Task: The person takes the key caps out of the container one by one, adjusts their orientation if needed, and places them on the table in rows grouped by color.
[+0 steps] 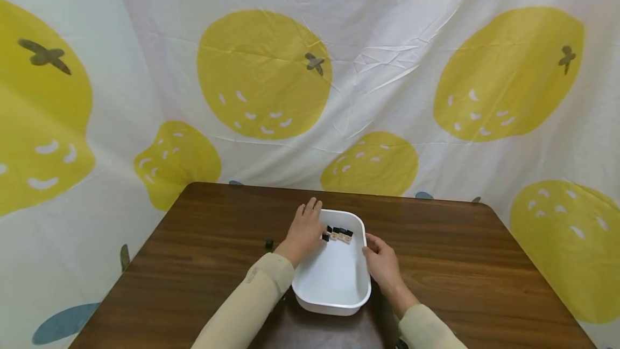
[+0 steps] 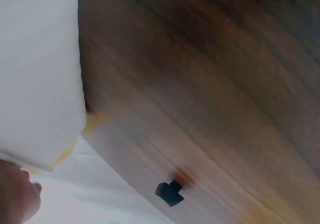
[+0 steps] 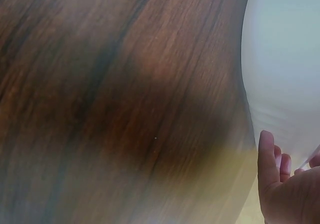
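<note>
A deep white plastic tray (image 1: 334, 279) is on the brown table in the head view. My left hand (image 1: 306, 230) holds its left rim near the far end, fingers outside and thumb on the inner side. At the opposite side, my right hand (image 1: 384, 265) grips the right rim, its thumb over the edge. Several small tan tiles (image 1: 345, 238) with faint marks lie bunched with black pieces (image 1: 343, 230) at the tray's far end. Their exact kind is too small to tell. In the right wrist view, the fingers (image 3: 268, 156) lie against the tray's outer wall.
On the brown tabletop (image 1: 460, 252), small black blocks (image 2: 170, 193) sit left of the tray. A dark object (image 1: 401, 344) is partly hidden by the right sleeve. A white curtain (image 1: 378, 26) with yellow lemons hangs behind the table's far edge.
</note>
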Motion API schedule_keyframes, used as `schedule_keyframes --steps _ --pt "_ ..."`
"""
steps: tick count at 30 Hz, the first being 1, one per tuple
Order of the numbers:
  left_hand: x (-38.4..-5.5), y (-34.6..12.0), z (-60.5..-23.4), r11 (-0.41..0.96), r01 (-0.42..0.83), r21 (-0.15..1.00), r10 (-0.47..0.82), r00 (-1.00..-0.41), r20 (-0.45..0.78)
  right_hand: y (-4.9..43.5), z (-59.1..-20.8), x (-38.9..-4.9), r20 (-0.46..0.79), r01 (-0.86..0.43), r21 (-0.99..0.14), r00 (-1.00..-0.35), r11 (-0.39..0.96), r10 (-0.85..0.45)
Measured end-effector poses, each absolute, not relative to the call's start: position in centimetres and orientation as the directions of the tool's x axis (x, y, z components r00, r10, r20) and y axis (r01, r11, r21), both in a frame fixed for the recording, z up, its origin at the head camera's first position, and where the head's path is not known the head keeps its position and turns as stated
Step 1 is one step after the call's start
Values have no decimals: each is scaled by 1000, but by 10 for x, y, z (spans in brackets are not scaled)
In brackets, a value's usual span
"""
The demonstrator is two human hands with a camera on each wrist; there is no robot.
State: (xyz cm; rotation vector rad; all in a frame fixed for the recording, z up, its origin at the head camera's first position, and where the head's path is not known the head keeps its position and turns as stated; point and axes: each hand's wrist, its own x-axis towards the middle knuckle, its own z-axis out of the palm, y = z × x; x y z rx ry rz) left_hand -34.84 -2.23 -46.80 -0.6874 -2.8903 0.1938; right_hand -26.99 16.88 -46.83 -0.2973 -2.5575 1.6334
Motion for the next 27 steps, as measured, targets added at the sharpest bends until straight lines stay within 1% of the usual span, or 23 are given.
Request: schedule_keyframes --steps 2,5,8,9,11,14,18,27 --pt "-350 -23 -467 890 452 -50 453 -869 202 169 -468 -270 -18 108 -905 -976 412 215" --pt "-351 -24 -465 854 490 177 437 -859 266 169 -467 -271 -17 106 -907 -976 408 216" --pt "-351 -24 -462 777 470 419 400 -882 248 170 -467 -270 -23 109 -909 -977 402 213" --pt "-351 -23 -461 753 450 480 382 -893 237 170 -467 -270 -27 112 -909 -977 401 212" --pt "-350 -23 -460 720 402 565 345 -915 210 170 -467 -270 -25 110 -910 -977 401 210" --pt "-349 -23 -459 691 345 636 301 -936 181 170 -467 -269 -23 109 -909 -977 402 212" --pt "-348 -23 -458 656 311 688 272 -947 169 169 -467 -269 -21 109 -907 -976 406 216" --pt "-349 -23 -457 630 307 713 263 -948 177 169 -467 -268 2 86 -905 -978 417 207"
